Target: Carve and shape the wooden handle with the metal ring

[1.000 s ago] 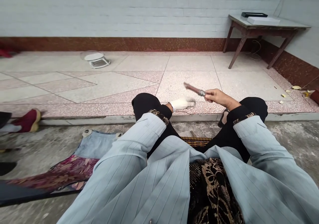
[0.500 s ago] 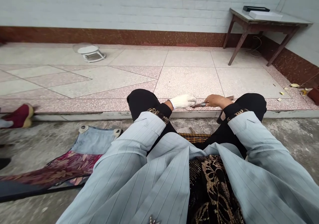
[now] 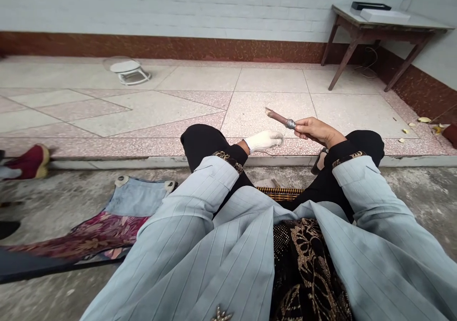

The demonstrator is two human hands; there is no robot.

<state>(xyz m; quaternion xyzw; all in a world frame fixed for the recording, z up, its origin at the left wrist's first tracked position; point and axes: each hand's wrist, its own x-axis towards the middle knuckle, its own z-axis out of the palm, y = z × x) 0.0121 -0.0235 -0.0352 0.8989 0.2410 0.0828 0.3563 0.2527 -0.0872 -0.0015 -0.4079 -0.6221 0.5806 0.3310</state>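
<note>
My right hand (image 3: 311, 130) is closed round the handle of a small tool with a reddish-brown blade (image 3: 279, 118) and a metal collar, raised and pointing up to the left. My left hand (image 3: 263, 140), in a white knitted glove, rests low at the step edge just left of the tool, fingers curled together; what lies under it is hidden. Both arms wear pale blue striped sleeves over black cuffs. I sit with knees raised, and a woven mat (image 3: 279, 193) shows between my legs.
Tiled terrazzo floor (image 3: 160, 107) stretches ahead, one step above the concrete. A white scale-like stand (image 3: 126, 70) sits far left. A wooden table (image 3: 378, 28) with a black and a white box stands at the right wall. Cloth pieces (image 3: 107, 226) and a red shoe (image 3: 32, 161) lie left.
My right hand brought the tool down to the step edge beside the gloved hand, then lifted it again to point up and left. The gloved left hand stayed nearly still.
</note>
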